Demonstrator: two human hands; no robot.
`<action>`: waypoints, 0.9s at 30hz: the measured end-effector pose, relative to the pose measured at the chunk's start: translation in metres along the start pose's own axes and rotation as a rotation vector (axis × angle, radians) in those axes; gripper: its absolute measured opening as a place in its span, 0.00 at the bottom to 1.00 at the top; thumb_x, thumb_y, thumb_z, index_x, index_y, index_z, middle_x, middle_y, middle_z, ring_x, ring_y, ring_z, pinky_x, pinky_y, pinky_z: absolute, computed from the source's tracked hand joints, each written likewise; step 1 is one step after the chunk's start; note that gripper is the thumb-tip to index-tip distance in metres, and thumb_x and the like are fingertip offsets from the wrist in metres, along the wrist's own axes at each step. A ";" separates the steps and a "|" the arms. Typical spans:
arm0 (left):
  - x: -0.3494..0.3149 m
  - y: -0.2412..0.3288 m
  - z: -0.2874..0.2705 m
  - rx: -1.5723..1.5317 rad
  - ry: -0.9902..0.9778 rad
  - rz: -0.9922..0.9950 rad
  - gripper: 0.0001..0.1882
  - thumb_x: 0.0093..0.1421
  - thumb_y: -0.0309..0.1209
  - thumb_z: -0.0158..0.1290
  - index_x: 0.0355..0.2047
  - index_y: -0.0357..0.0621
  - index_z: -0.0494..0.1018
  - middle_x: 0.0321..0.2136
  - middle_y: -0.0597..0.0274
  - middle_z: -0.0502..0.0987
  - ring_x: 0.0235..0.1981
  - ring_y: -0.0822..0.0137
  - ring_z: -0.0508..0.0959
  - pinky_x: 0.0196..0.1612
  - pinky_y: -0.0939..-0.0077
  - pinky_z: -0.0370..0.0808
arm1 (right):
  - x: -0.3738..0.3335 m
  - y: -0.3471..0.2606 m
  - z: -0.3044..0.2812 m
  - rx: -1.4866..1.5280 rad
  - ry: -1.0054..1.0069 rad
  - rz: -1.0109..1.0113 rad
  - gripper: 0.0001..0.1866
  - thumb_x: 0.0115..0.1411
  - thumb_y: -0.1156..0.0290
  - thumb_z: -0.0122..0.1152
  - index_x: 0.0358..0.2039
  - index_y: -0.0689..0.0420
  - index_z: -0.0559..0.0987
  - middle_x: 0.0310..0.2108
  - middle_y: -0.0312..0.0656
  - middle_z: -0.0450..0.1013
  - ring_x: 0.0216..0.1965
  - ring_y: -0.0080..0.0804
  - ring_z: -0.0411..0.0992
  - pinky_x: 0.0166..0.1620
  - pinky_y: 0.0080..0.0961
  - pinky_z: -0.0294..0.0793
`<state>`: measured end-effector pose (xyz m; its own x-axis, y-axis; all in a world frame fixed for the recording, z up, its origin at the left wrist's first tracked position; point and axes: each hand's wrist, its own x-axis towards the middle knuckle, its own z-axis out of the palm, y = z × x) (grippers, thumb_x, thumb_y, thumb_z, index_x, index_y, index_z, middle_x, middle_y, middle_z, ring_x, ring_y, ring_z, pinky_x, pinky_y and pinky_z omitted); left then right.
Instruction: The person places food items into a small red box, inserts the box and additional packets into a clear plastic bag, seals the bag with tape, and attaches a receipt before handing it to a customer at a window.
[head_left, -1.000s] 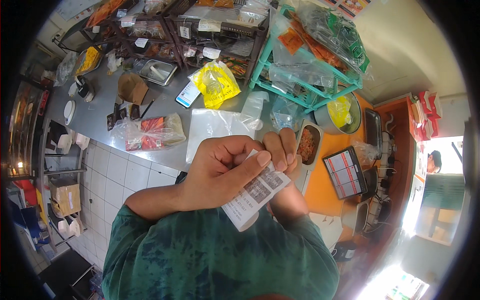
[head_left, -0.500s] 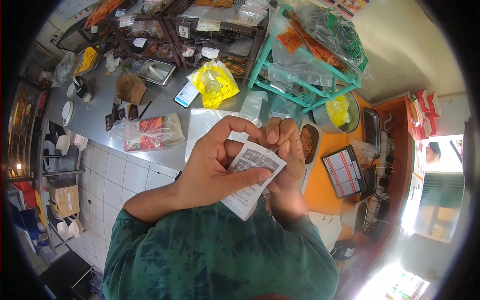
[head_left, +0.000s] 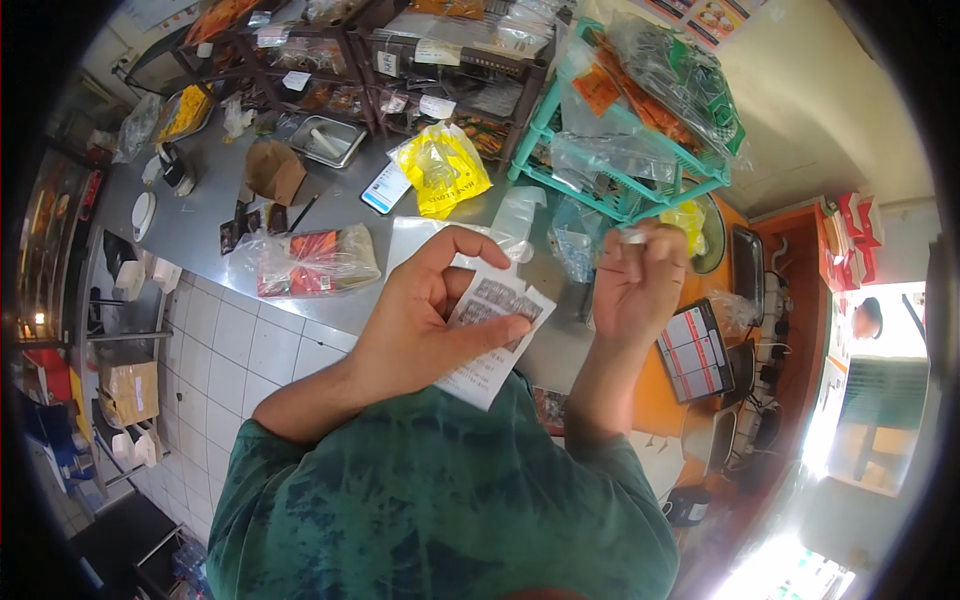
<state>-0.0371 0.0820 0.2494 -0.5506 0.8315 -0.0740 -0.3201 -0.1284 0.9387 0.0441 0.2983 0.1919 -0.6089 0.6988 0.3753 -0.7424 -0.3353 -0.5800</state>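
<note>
My left hand (head_left: pixel 420 325) is closed on a small white paper packet (head_left: pixel 492 335) with dark print, its thumb pressed across the front. The packet tilts over my green shirt, and its upper edge has a ragged nick. Apart from it, to the right, my right hand (head_left: pixel 640 285) is raised with fingers curled and slightly blurred. A small white scrap (head_left: pixel 632 237) shows at its fingertips. Beneath the hands, a white sheet (head_left: pixel 408 236) lies on the metal table (head_left: pixel 335 205).
A plastic-wrapped red package (head_left: pixel 318 262), a phone (head_left: pixel 385 188) and a yellow plastic packet (head_left: pixel 440 172) lie on the table. Behind stand dark racks (head_left: pixel 455 75) and a turquoise basket (head_left: pixel 575 195). A tablet-like panel (head_left: pixel 694 350) rests on the orange surface at right.
My right hand has moved away from the packet, to the right and up, with a small white scrap at its fingertips. The packet stays in my left hand and its top edge now shows a nick.
</note>
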 end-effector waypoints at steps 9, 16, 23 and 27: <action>-0.032 -0.033 -0.077 0.022 0.361 0.029 0.12 0.60 0.22 0.61 0.41 0.41 0.70 0.32 0.62 0.82 0.32 0.75 0.82 0.33 0.82 0.77 | -0.025 0.074 -0.102 -0.880 0.048 0.283 0.14 0.59 0.79 0.62 0.46 0.60 0.73 0.25 0.34 0.75 0.28 0.23 0.71 0.33 0.19 0.69; -0.077 -0.040 -0.142 0.015 0.581 0.010 0.11 0.61 0.22 0.61 0.41 0.39 0.71 0.31 0.62 0.82 0.29 0.78 0.80 0.30 0.83 0.77 | -0.052 0.109 -0.100 -1.110 0.008 0.387 0.02 0.59 0.80 0.60 0.32 0.64 0.80 0.37 0.40 0.73 0.36 0.26 0.73 0.43 0.23 0.75; -0.118 -0.008 -0.263 0.075 0.737 0.093 0.11 0.60 0.21 0.60 0.41 0.38 0.72 0.33 0.60 0.82 0.31 0.75 0.82 0.34 0.81 0.79 | -0.065 0.144 -0.052 -1.490 -0.093 0.157 0.07 0.59 0.78 0.60 0.25 0.66 0.81 0.31 0.44 0.75 0.35 0.36 0.75 0.42 0.30 0.74; -0.136 0.013 -0.364 0.108 0.780 0.084 0.11 0.60 0.21 0.60 0.42 0.38 0.72 0.33 0.60 0.82 0.31 0.75 0.81 0.34 0.81 0.78 | -0.071 0.207 0.029 -1.173 0.043 0.429 0.46 0.57 0.80 0.59 0.72 0.57 0.47 0.28 0.38 0.76 0.25 0.26 0.76 0.35 0.20 0.77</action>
<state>-0.2472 -0.2296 0.1493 -0.9639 0.1974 -0.1787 -0.1989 -0.0876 0.9761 -0.0743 0.1616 0.0661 -0.7137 0.7003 -0.0145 0.2237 0.2083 -0.9521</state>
